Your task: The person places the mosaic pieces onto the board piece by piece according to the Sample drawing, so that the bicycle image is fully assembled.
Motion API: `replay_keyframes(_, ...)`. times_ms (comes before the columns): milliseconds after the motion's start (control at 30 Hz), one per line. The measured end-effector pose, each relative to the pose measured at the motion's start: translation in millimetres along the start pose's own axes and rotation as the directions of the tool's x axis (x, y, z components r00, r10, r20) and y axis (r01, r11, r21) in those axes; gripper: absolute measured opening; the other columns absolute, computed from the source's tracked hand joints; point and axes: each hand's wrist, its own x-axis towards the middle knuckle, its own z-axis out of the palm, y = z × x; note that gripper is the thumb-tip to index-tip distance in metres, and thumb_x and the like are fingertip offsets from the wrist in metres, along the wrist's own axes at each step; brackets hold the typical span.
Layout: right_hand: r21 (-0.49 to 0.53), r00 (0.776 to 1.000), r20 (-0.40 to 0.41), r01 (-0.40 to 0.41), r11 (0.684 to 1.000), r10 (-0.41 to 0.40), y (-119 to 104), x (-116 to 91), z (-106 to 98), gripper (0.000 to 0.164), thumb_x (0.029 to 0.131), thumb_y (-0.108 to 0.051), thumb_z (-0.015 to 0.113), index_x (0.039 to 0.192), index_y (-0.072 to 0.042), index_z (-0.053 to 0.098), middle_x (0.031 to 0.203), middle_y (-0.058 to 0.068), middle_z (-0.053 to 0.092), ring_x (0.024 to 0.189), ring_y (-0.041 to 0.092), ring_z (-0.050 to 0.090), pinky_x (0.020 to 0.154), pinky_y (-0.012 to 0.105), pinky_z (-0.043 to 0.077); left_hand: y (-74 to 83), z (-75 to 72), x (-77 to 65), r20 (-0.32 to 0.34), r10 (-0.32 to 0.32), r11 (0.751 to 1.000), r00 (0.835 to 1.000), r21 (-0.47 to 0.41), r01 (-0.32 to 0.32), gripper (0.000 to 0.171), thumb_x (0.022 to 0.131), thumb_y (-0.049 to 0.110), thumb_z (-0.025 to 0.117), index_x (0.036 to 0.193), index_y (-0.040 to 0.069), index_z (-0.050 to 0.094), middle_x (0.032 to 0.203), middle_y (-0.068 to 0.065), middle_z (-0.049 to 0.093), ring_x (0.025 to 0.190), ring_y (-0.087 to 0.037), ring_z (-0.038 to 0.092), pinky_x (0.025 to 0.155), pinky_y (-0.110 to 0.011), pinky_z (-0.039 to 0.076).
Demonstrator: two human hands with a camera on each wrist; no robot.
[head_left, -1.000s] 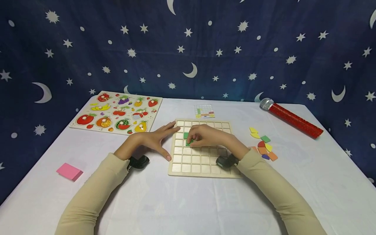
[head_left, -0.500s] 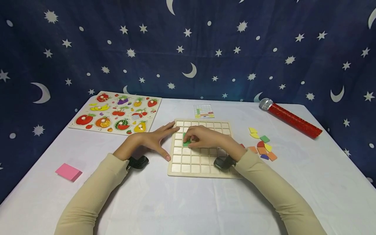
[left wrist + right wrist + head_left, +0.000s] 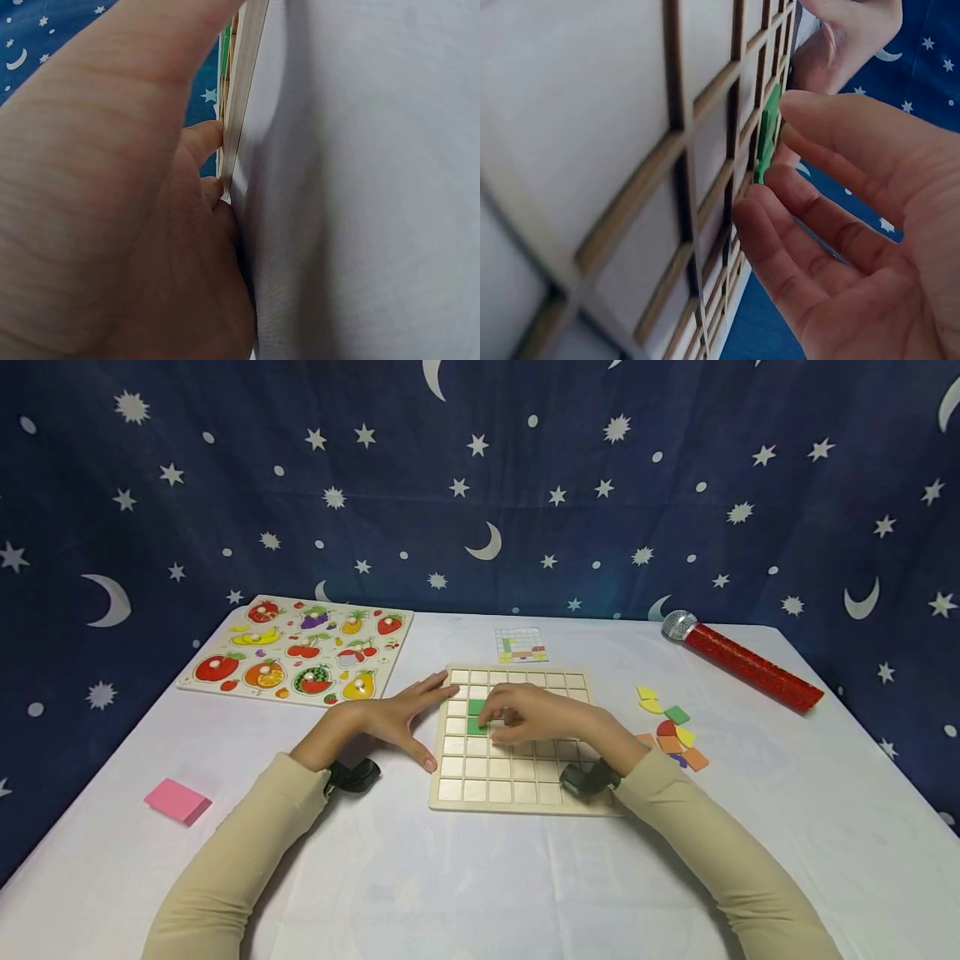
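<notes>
A wooden grid board (image 3: 517, 792) lies in the middle of the table. Two green square tiles (image 3: 476, 725) sit one behind the other in its second column from the left. Over the board hovers my right hand (image 3: 536, 712), its fingertips at the right side of the nearer tile. In the right wrist view the thumb and fingers stand apart beside the green tiles (image 3: 767, 127), pinching nothing. My left hand (image 3: 397, 717) rests with thumb and fingers spread against the board's left edge; the left wrist view shows its fingers (image 3: 204, 141) at the wooden side.
Behind the board lies a pattern card (image 3: 521, 645). Loose tiles, among them a green one (image 3: 677, 715) and an orange one (image 3: 696, 759), are scattered to the right. A red microphone (image 3: 750, 664), a fruit puzzle (image 3: 296, 652) and a pink block (image 3: 177, 801) lie farther out.
The nearer green tile has come to lie in its cell behind the farther one. My right hand has drawn slightly right, its fingers loosening and uncovering more green. The left hand stays put.
</notes>
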Motion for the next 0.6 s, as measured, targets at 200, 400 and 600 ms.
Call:
replay_keyframes(200,-0.013,0.999,-0.021,0.036,0.999,-0.036,2,-13,-6,0.022,0.091,-0.011,0.069,0.111,-0.003,0.069,0.11,0.009,0.062,0.095,0.022,0.06,0.087,0.036,0.053,-2.0,-0.4,0.6,-0.008,0.011,1.0,1.0,-0.004,-0.011,0.126,0.067,0.051,0.087,0.159,0.016,0.008,0.163,-0.009,-0.017,0.148,-0.035,-0.013,0.114,-0.063,0.004)
replay_keyframes(400,-0.033,0.999,-0.042,-0.005,0.999,0.004,11,-27,-9,0.019,0.09,-0.013,0.07,0.108,-0.005,0.07,0.107,0.006,0.062,0.09,0.022,0.057,0.084,0.036,0.052,-5.2,1.3,0.4,-0.01,0.017,1.0,1.0,-0.015,-0.017,0.126,0.067,0.051,0.087,0.158,0.015,0.008,0.162,-0.01,-0.018,0.148,-0.036,-0.013,0.114,-0.064,0.005)
replay_keyframes(600,-0.03,0.995,-0.073,-0.075,0.997,0.072,17,-45,-17,0.02,0.089,-0.013,0.071,0.108,-0.006,0.072,0.109,0.005,0.064,0.095,0.023,0.058,0.087,0.038,0.052,-5.7,1.9,1.1,-0.016,0.033,0.999,0.999,-0.016,-0.033,0.126,0.067,0.051,0.087,0.158,0.015,0.008,0.162,-0.01,-0.017,0.148,-0.036,-0.013,0.114,-0.064,0.004)
